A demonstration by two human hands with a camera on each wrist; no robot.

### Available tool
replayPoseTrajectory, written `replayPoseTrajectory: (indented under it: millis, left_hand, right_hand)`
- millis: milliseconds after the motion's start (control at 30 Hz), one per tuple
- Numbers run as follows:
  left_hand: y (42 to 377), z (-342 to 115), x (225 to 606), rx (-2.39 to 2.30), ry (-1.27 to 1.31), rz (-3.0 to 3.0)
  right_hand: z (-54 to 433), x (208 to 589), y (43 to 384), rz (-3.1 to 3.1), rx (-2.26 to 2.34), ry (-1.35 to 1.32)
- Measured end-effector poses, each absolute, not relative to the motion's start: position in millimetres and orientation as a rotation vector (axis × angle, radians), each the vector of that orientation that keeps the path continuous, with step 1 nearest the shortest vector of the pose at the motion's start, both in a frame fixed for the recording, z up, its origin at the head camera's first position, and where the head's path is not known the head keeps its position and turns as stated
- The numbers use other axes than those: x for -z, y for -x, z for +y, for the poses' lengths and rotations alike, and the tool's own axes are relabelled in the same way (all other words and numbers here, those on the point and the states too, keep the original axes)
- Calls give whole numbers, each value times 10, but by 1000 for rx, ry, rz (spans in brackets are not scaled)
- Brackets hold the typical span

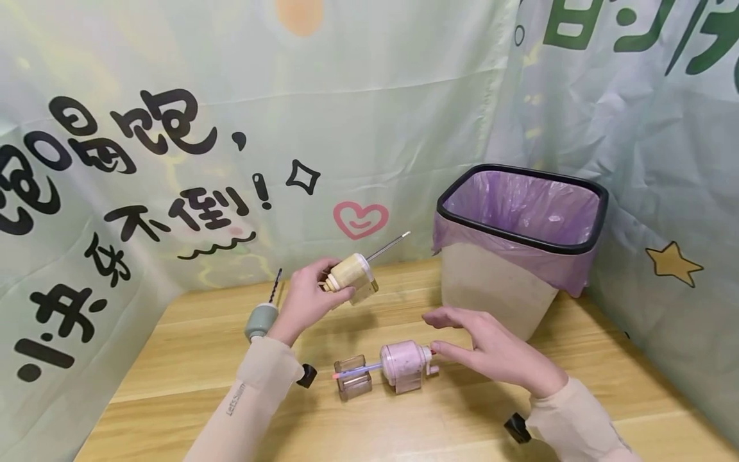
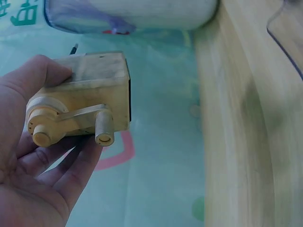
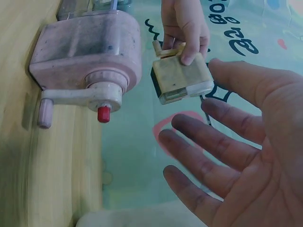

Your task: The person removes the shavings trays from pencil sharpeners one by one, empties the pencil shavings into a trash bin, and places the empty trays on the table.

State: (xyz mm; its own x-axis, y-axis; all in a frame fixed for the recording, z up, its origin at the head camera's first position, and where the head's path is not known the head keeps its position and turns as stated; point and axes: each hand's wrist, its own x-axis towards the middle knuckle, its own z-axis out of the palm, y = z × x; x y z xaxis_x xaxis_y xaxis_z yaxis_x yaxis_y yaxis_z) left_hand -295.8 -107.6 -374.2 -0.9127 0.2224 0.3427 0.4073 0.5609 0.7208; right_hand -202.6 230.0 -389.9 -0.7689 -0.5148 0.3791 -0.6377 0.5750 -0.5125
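My left hand (image 1: pixel 306 296) grips a yellow crank pencil sharpener (image 1: pixel 351 272) above the table, with a dark pencil (image 1: pixel 389 246) sticking out toward the upper right. The sharpener's crank handle (image 2: pixel 104 128) faces the left wrist camera. Fingers spread, my right hand (image 1: pixel 493 346) hovers beside the pink pencil sharpener (image 1: pixel 402 363); the right wrist view shows a gap between them. A bluish pencil (image 1: pixel 364 369) runs from the pink sharpener over a clear brownish tray (image 1: pixel 355 387). A red tip (image 3: pixel 103 114) shows at its crank. Partly behind my left wrist stands a grey-green sharpener (image 1: pixel 262 319) with a dark twisted pencil (image 1: pixel 276 286).
At the back right of the wooden table (image 1: pixel 167 385) stands a pale waste bin (image 1: pixel 485 282) with a black rim and purple liner (image 1: pixel 519 199). Printed cloth (image 1: pixel 369 128) hangs behind the table and along its sides.
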Motion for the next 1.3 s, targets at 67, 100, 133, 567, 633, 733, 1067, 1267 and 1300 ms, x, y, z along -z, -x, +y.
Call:
replayPoseTrajectory:
  millis: [67, 100, 133, 567, 633, 733, 1067, 1267, 1300]
  left_hand:
    - [2903, -1095, 3726, 1287, 532, -2580]
    - [2876, -1105, 3722, 1297, 533, -2580]
    - [2847, -1115, 3717, 1305, 534, -2584]
    - [2548, -1215, 3681, 1396, 633, -2534]
    - [2496, -1221, 3659, 1388, 650, -2533]
    - [2426, -1233, 3635, 1371, 674, -2530]
    - [2262, -1253, 3594, 1365, 734, -2502]
    - [2183, -1243, 3573, 1368, 758, -2486]
    - [2169, -1240, 3569, 1364, 759, -2486]
  right_hand:
    - [2279, 3883, 2032, -2623, -984, -952]
    - [2269, 3875, 2039, -2628, -996, -943]
    - [2257, 3867, 2046, -2634, -1011, -929]
    - [2080, 3827, 2170, -2628, -1115, -929]
    - [2054, 3822, 2180, -2633, -1125, -927]
    - [2008, 3808, 2193, -2641, -1143, -928]
    - [1843, 3755, 2213, -2641, -1225, -978]
    - [1776, 3741, 2208, -2637, -1258, -1012]
    - [1770, 3740, 2205, -2637, -1258, -1014]
